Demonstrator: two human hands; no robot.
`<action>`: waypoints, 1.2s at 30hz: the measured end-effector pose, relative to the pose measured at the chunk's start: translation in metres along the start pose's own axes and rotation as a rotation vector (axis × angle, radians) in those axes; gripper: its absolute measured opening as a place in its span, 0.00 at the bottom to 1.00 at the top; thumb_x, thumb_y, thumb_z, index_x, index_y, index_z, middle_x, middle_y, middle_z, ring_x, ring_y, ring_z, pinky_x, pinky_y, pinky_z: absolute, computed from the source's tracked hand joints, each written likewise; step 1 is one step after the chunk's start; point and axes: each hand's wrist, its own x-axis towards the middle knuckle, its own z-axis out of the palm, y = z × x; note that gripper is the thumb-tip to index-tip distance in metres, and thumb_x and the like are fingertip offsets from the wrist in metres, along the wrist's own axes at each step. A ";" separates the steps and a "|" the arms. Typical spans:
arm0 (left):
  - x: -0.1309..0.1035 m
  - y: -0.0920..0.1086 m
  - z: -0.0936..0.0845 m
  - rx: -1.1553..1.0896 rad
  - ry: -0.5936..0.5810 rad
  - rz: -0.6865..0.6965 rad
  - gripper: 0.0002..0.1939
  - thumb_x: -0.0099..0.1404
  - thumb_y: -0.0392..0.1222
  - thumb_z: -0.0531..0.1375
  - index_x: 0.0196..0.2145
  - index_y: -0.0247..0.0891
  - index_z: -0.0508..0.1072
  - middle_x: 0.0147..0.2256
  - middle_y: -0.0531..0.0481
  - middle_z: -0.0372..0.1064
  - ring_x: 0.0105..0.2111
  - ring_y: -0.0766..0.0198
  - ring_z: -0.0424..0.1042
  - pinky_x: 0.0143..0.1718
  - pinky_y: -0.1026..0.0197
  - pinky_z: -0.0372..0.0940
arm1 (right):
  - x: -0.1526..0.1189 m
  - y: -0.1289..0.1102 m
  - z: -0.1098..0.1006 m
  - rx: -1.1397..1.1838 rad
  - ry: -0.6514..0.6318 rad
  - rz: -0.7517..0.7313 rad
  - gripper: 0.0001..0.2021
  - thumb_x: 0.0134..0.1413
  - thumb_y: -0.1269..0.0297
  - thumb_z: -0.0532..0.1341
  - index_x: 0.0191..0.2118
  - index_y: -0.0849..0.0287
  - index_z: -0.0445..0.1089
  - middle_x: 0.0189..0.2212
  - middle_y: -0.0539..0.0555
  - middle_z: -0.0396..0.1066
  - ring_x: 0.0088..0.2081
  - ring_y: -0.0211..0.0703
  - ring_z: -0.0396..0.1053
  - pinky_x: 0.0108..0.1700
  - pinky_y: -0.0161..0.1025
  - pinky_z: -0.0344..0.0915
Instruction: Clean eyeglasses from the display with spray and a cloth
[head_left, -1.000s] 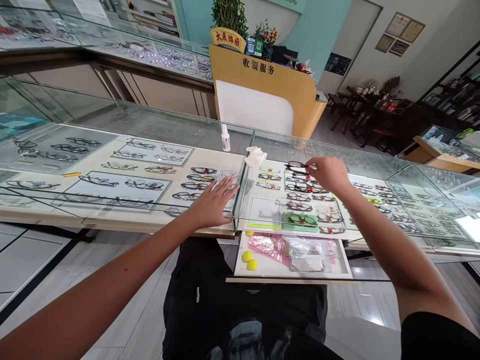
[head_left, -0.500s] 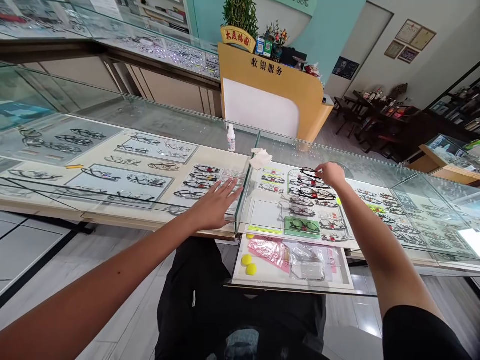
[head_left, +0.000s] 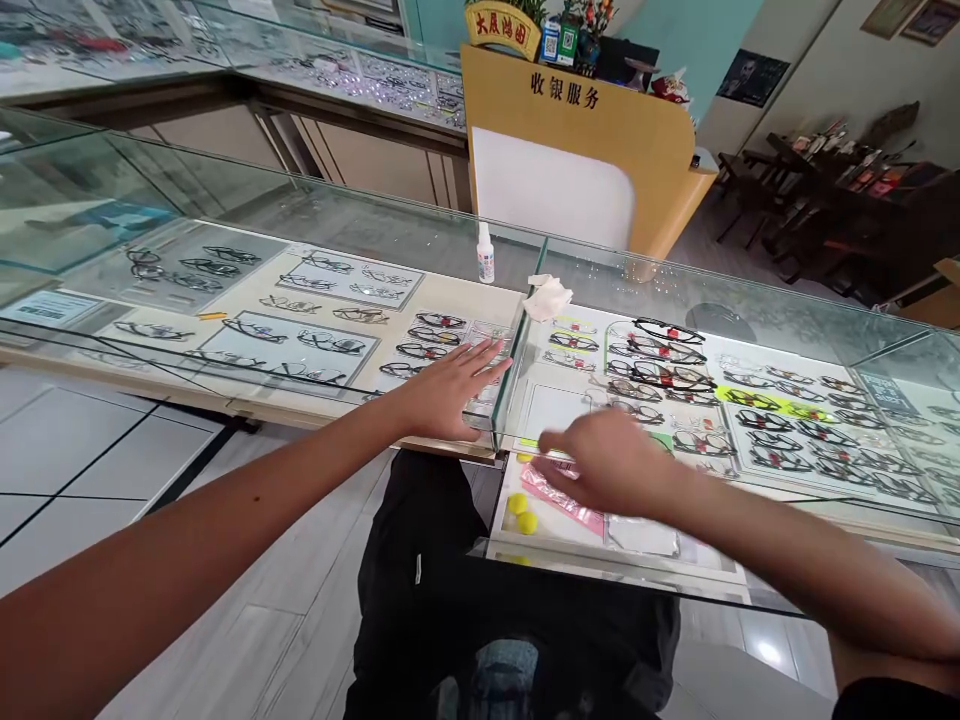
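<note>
**Right hand pulled back from the glasses**

Half a second ago it was at the back row; now the right hand (head_left: 611, 460) is over the drawer (head_left: 559, 536), smeared by motion. Its fingers look part-curled; its palm is hidden, so I cannot tell how far it is closed or whether it grips anything. It covers part of a green card (head_left: 663, 441) and of a pink bag (head_left: 564, 500). The glasses (head_left: 669, 330) lie in the case (head_left: 457, 298), at the back of their row. Fingers spread, the left hand (head_left: 444, 392) is palm down by the glass divider (head_left: 517, 352), holding nothing visible (it hides some frames beneath).

On the glass top are a bottle (head_left: 486, 256) and a crumpled tissue (head_left: 548, 298). Beyond stands a yellow desk (head_left: 667, 150), its plant cut off above; grey planks floor (head_left: 277, 570) the room.
</note>
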 end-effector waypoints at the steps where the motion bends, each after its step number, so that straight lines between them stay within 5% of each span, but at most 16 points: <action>1: 0.001 0.000 0.000 0.001 0.002 -0.005 0.60 0.61 0.62 0.66 0.79 0.36 0.44 0.79 0.35 0.31 0.79 0.42 0.34 0.77 0.41 0.33 | 0.004 -0.015 0.025 0.026 -0.095 -0.065 0.24 0.74 0.45 0.51 0.49 0.53 0.80 0.32 0.61 0.81 0.37 0.55 0.79 0.42 0.45 0.66; 3: 0.001 0.002 0.001 0.008 0.008 -0.036 0.61 0.59 0.63 0.67 0.79 0.39 0.44 0.79 0.37 0.30 0.79 0.39 0.33 0.77 0.36 0.31 | 0.018 -0.027 0.075 0.033 -0.241 -0.145 0.19 0.74 0.53 0.53 0.46 0.56 0.80 0.37 0.63 0.82 0.40 0.55 0.80 0.42 0.44 0.67; 5: 0.001 0.004 0.001 0.010 0.012 -0.076 0.62 0.57 0.63 0.68 0.79 0.43 0.44 0.80 0.39 0.30 0.79 0.35 0.31 0.75 0.31 0.30 | 0.041 -0.017 0.113 0.062 -0.257 -0.023 0.17 0.72 0.54 0.56 0.46 0.57 0.79 0.38 0.61 0.83 0.42 0.53 0.80 0.44 0.43 0.68; 8: 0.000 0.006 0.002 -0.004 0.014 -0.096 0.63 0.56 0.62 0.69 0.79 0.44 0.45 0.80 0.39 0.30 0.78 0.31 0.30 0.75 0.29 0.31 | 0.083 0.020 0.135 0.103 -0.158 0.221 0.21 0.76 0.54 0.50 0.50 0.56 0.78 0.38 0.60 0.83 0.40 0.50 0.80 0.42 0.41 0.68; 13: 0.000 0.003 0.003 -0.008 0.015 -0.080 0.63 0.56 0.63 0.69 0.79 0.43 0.44 0.80 0.39 0.29 0.78 0.32 0.29 0.75 0.30 0.30 | 0.149 0.088 0.128 0.105 -0.014 0.468 0.25 0.80 0.58 0.39 0.65 0.59 0.68 0.43 0.63 0.82 0.41 0.49 0.79 0.41 0.40 0.67; 17: -0.001 0.001 0.004 -0.008 0.011 -0.067 0.64 0.57 0.68 0.67 0.80 0.42 0.44 0.80 0.39 0.29 0.78 0.32 0.28 0.75 0.28 0.29 | 0.178 0.129 0.125 0.091 0.088 0.629 0.24 0.79 0.62 0.42 0.71 0.63 0.60 0.46 0.67 0.81 0.46 0.49 0.78 0.44 0.40 0.67; 21: -0.002 0.000 0.003 -0.022 0.016 -0.068 0.63 0.57 0.70 0.66 0.79 0.44 0.44 0.79 0.39 0.31 0.78 0.32 0.29 0.75 0.28 0.29 | 0.197 0.152 0.128 0.108 0.091 0.688 0.22 0.77 0.65 0.45 0.66 0.62 0.67 0.43 0.65 0.81 0.41 0.47 0.79 0.40 0.38 0.67; 30: -0.003 -0.001 0.003 -0.036 0.018 -0.061 0.63 0.57 0.69 0.66 0.80 0.44 0.44 0.80 0.41 0.30 0.78 0.33 0.29 0.75 0.29 0.29 | 0.211 0.163 0.129 0.128 0.063 0.675 0.18 0.74 0.67 0.51 0.56 0.63 0.77 0.43 0.69 0.81 0.42 0.51 0.80 0.42 0.41 0.69; 36: -0.003 -0.002 0.004 -0.033 0.038 -0.059 0.63 0.57 0.71 0.66 0.79 0.44 0.46 0.80 0.41 0.32 0.78 0.34 0.31 0.76 0.30 0.31 | 0.174 0.130 0.117 0.115 0.129 0.591 0.25 0.80 0.60 0.41 0.71 0.58 0.64 0.48 0.66 0.81 0.48 0.50 0.79 0.47 0.41 0.68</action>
